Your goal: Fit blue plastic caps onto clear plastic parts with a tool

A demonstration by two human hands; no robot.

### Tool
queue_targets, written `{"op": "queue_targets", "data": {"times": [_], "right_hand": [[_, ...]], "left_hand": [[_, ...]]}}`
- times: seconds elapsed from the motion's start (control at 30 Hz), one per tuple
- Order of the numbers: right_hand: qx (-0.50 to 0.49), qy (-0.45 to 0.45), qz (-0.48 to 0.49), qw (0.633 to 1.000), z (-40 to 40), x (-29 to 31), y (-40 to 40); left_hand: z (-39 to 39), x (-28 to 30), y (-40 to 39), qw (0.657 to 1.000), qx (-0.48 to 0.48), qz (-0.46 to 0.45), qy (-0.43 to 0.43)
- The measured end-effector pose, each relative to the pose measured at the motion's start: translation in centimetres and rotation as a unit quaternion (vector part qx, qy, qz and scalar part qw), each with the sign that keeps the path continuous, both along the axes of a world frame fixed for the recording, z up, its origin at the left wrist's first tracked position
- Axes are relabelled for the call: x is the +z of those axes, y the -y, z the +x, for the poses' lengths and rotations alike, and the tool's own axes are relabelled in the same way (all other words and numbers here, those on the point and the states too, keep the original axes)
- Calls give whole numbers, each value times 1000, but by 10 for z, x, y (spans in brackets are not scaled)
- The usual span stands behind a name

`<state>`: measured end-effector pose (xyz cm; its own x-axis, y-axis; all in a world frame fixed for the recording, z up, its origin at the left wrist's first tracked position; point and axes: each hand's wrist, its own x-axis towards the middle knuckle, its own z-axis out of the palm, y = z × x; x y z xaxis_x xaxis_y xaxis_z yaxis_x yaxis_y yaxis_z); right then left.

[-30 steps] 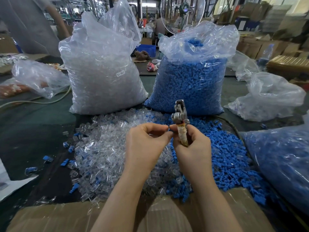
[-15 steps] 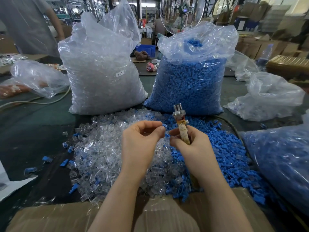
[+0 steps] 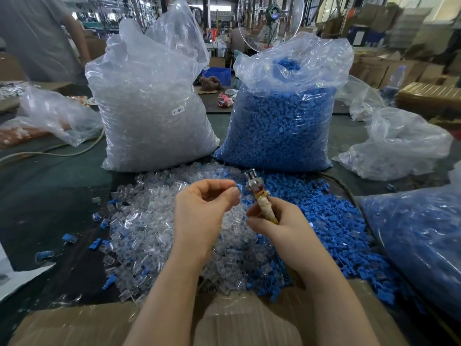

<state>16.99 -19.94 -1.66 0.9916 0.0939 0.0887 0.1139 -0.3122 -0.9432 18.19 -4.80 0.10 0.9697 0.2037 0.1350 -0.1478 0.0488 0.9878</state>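
My left hand (image 3: 204, 211) pinches a small clear plastic part with a blue cap (image 3: 239, 189) between thumb and fingertips, just left of the tool's metal head. My right hand (image 3: 279, 223) grips the tool (image 3: 259, 196) by its tape-wrapped handle, metal head pointing up. Below both hands lie a heap of loose clear parts (image 3: 154, 228) on the left and a heap of loose blue caps (image 3: 331, 221) on the right.
A tall bag of clear parts (image 3: 149, 108) and a tall bag of blue caps (image 3: 282, 121) stand behind the heaps. Another bag of blue pieces (image 3: 419, 236) lies at right. A cardboard box (image 3: 79, 323) sits at the near edge. A person stands at far left.
My hands have drawn apart. The left hand has lifted away to the left with the small part, and the tool has tilted slightly in my right hand.
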Motion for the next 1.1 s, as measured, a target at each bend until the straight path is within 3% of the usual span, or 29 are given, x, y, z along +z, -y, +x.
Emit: {"op": "queue_targets", "data": {"times": [0.27,0.63,0.8,0.93,1.1], "right_hand": [[-123,104,26,987,3,-5,-12],[-154,75,54,984,4,-4,-17],[-122,41,84,988,2,1,-15],[-29,-6,14,999,1,3,-1],[56,-32,-32,997,-2,2,1]], "left_hand": [[-2,-2,10,994,0,109,0],[-3,-5,14,987,13,155,33],[-2,-6,11,993,13,113,30],[0,-4,2,1000,0,13,6],[3,-3,-3,999,-10,-39,2]]}}
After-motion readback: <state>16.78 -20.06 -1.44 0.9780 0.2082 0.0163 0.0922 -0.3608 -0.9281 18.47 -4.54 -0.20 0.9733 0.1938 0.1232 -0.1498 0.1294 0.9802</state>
